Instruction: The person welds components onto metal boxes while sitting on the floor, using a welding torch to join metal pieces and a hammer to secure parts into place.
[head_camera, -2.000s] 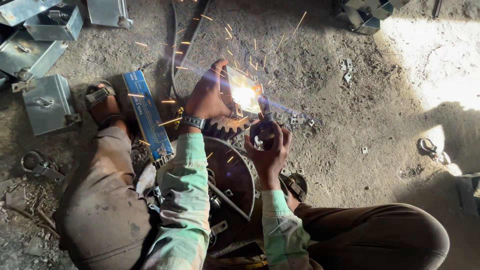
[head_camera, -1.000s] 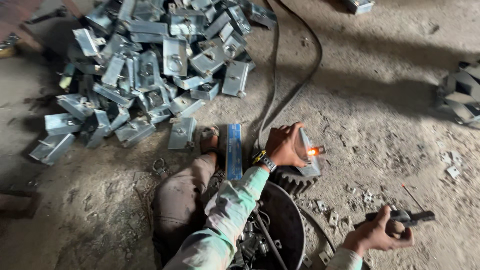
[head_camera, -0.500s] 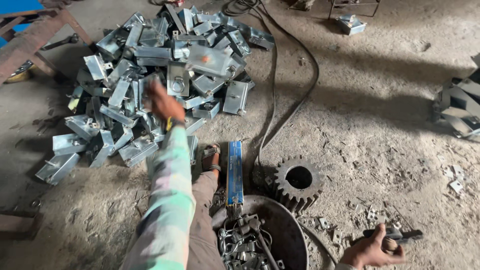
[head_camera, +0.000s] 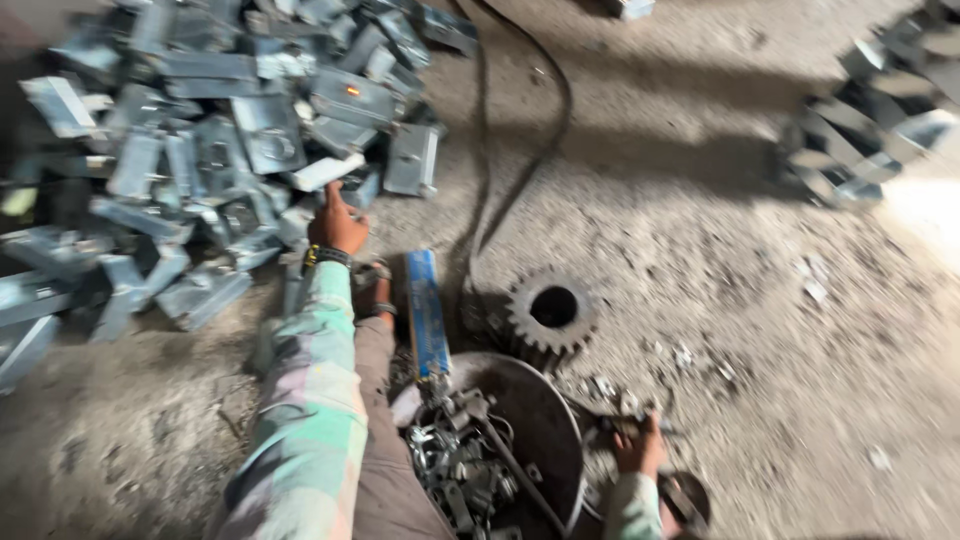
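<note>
The left hand grips a flat grey metal piece at the edge of the metal-part pile in the upper left, while the right hand, lower centre-right, clutches a dark welding holder near the gear.

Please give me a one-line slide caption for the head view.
Left hand grasps a metal bracket from the pile; right hand holds a dark tool beside the gear.

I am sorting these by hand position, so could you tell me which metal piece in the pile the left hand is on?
The left hand grips the pale flat bracket at the pile's near edge, angled upward from its fingers; the other brackets lie untouched.
</note>
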